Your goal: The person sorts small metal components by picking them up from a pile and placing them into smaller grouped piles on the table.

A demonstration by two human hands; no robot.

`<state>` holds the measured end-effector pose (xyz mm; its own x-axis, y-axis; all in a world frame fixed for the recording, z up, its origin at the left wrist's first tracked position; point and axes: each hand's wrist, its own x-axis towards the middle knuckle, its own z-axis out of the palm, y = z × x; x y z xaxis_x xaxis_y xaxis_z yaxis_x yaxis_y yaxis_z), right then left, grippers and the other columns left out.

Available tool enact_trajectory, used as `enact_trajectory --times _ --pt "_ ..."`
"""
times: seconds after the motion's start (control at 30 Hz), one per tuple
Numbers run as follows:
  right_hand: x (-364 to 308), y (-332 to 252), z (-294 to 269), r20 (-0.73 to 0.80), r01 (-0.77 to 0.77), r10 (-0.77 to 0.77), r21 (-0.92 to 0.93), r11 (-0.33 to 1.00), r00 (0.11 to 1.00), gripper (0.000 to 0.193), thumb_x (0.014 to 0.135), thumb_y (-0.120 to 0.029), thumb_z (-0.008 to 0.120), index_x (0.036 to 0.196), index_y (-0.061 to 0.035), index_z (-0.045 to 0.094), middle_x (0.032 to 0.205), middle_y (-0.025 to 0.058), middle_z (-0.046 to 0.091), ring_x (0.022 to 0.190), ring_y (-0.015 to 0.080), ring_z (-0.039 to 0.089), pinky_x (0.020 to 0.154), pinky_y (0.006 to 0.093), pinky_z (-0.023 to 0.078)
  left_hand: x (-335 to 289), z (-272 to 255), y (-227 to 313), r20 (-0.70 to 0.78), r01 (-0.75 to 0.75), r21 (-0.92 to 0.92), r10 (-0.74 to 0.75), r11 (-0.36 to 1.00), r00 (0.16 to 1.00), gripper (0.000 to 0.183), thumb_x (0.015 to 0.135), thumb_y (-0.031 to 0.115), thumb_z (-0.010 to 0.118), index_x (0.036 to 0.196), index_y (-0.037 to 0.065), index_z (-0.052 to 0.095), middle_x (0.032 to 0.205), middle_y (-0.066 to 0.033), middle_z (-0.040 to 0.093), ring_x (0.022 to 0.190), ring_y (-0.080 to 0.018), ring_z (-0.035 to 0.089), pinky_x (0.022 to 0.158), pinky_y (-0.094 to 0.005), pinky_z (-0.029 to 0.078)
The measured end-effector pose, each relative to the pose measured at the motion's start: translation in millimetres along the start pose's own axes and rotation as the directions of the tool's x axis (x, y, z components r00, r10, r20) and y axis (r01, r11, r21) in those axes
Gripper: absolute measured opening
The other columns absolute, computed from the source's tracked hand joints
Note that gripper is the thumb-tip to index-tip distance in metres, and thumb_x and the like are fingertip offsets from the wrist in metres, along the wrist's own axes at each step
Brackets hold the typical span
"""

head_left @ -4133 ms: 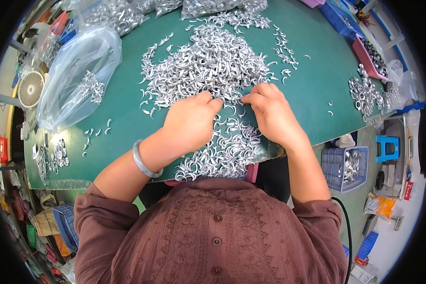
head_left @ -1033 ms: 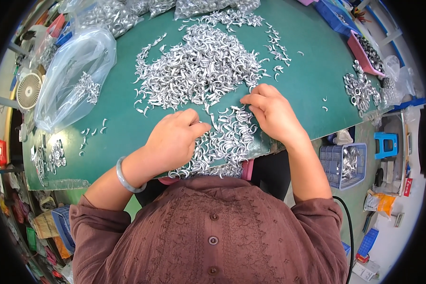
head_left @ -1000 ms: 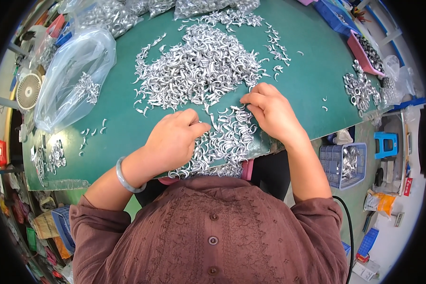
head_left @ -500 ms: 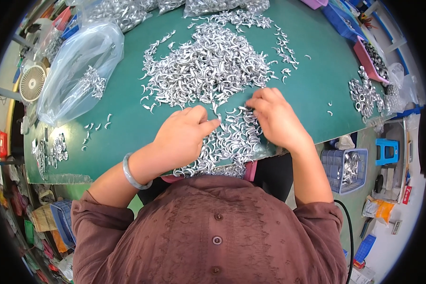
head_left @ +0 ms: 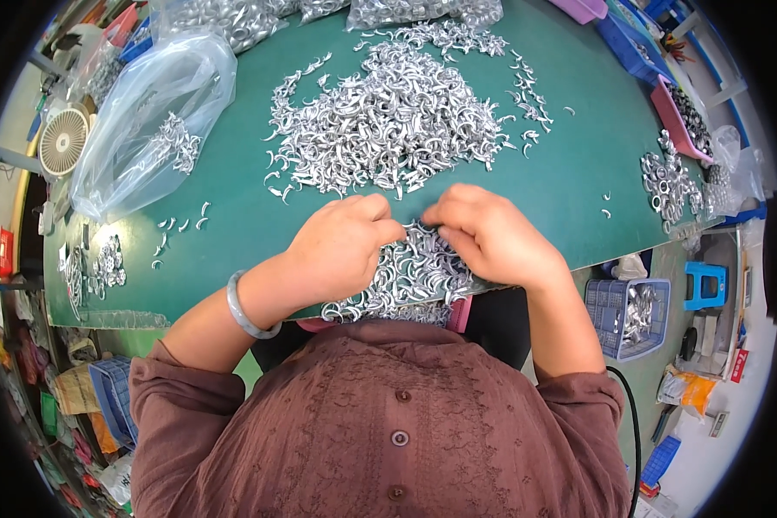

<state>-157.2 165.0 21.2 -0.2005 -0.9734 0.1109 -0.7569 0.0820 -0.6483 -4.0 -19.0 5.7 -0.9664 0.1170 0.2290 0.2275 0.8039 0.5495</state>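
A small heap of curved silvery metal pieces (head_left: 410,274) lies at the table's near edge, between my two hands. My left hand (head_left: 341,246) rests at the heap's left side, fingers curled and thumb pointing inward; whatever it pinches is hidden. At the upper right of the heap, my right hand (head_left: 496,237) has its fingers bent and the thumb close under them, with the fingertips over the pieces; what they hold is too small to make out. Farther back lies a large pile of the same curved pieces (head_left: 397,116). A pink container (head_left: 459,312) shows partly below the table edge, with pieces in it.
On the green table (head_left: 570,186), a clear plastic bag (head_left: 138,147) with some pieces lies left. Filled bags (head_left: 423,12) stand at the back. Metal rings (head_left: 669,186) and a pink bin (head_left: 678,116) sit right. A blue basket (head_left: 628,318) stands beyond the right edge.
My right hand has moved left and slightly nearer, toward my left hand. Pieces that bridged the large pile and the near heap are now drawn into the near heap, leaving a gap.
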Motion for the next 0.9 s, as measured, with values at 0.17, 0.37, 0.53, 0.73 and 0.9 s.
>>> enact_trajectory --times 0.17,0.37,0.53,0.73,0.9 --pt "12.2 2.1 11.6 -0.144 -0.049 0.017 -0.223 0.974 0.989 0.023 0.081 0.0 0.057 0.1 -0.0047 0.069 0.09 0.0115 0.058 0.092 0.0326 0.057 0.079 0.0423 0.048 1.9 -0.7 -7.4 -0.065 0.024 -0.046 -0.027 0.999 0.998 0.035 0.074 -0.006 0.051 0.103 0.006 0.067 0.091 -0.0121 0.057 0.078 -0.0315 0.059 0.068 -0.0406 0.049" --pt "11.9 2.1 4.7 -0.074 0.008 -0.017 -0.117 0.993 0.997 0.026 0.079 0.002 0.058 0.102 -0.0045 0.069 0.091 0.0114 0.057 0.094 0.0315 0.057 0.081 0.0411 0.048 5.0 4.2 -3.3 -0.042 0.165 0.13 -0.161 0.978 0.986 0.045 0.076 -0.002 0.053 0.118 0.008 0.065 0.089 -0.0116 0.056 0.079 -0.031 0.06 0.068 -0.0406 0.05" --pt "20.1 4.6 15.2 -0.253 -0.066 -0.012 -0.298 0.952 0.967 0.026 0.078 0.003 0.059 0.101 -0.005 0.069 0.089 0.0111 0.057 0.092 0.0319 0.057 0.081 0.0412 0.048 5.2 3.3 -2.0 -0.034 0.119 0.076 -0.116 0.99 0.993 0.038 0.073 -0.003 0.053 0.107 0.006 0.068 0.09 -0.0114 0.057 0.081 -0.0313 0.06 0.071 -0.0408 0.05" --pt "7.6 8.8 -1.6 -0.084 -0.051 0.028 -0.279 0.959 0.996 0.021 0.08 0.001 0.062 0.1 -0.0045 0.067 0.091 0.0111 0.058 0.087 0.0336 0.06 0.075 0.0409 0.05 -6.4 -2.3 -5.3 -0.001 0.037 0.052 -0.037 0.998 0.999 0.036 0.072 -0.004 0.053 0.104 0.003 0.066 0.091 -0.0124 0.058 0.086 -0.034 0.059 0.076 -0.0427 0.049" --pt "8.4 7.2 1.6 -0.189 -0.099 0.059 -0.208 0.973 0.98 0.024 0.081 0.003 0.061 0.102 -0.0048 0.068 0.094 0.0117 0.059 0.088 0.0332 0.06 0.076 0.0409 0.049 1.4 -0.8 -1.5 -0.114 0.102 0.06 -0.095 0.993 0.989 0.04 0.073 -0.005 0.052 0.111 0.002 0.064 0.094 -0.0142 0.057 0.086 -0.0348 0.057 0.078 -0.0424 0.049"
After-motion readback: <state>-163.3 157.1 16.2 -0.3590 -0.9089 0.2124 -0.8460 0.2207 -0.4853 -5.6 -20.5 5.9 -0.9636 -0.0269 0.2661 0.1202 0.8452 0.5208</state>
